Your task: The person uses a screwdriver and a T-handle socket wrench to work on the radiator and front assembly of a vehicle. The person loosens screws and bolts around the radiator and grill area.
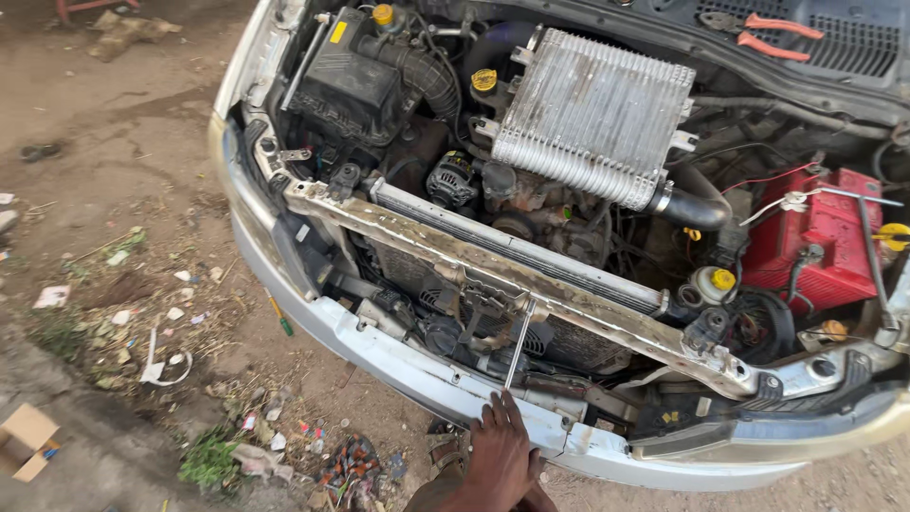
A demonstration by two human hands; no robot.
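My hand (500, 453) comes up from 6 o'clock, back of it to the camera, fingers pressed together round the low end of a long metal rod (518, 343). Which hand it is I can't tell from this angle; only one shows. Rod runs up & slightly toward 1 o'clock from my fingertips, its top end meeting the latch bracket (488, 301) on the rusty crossmember (569, 294).

Edges: crossmember cuts diagonally from 10 o'clock down to 4 o'clock across the engine bay. Below it the silver bumper (398, 365) lip follows the same line, & my fingers sit right at that lip. Between lip & crossmember there's a narrow slot w/ the radiator (569, 341) and fan behind, tight, cluttered w/ brackets & hoses. Rod passes thru that slot.

Above crossmember: ribbed silver intercooler (595, 112) at 12 to 1 o'clock, black airbox (351, 81) at 11, red battery (820, 242) at 3 w/ a metal hold-down bar across it. Red-handled pliers (773, 33) lie on the cowl at 1 o'clock, well apart from my hand.

Open room: bare dirt ground (142, 152) from 7 to 11 o'clock, w/ litter & weeds near the bumper; cardboard box (27, 438) at 8 o'clock corner.
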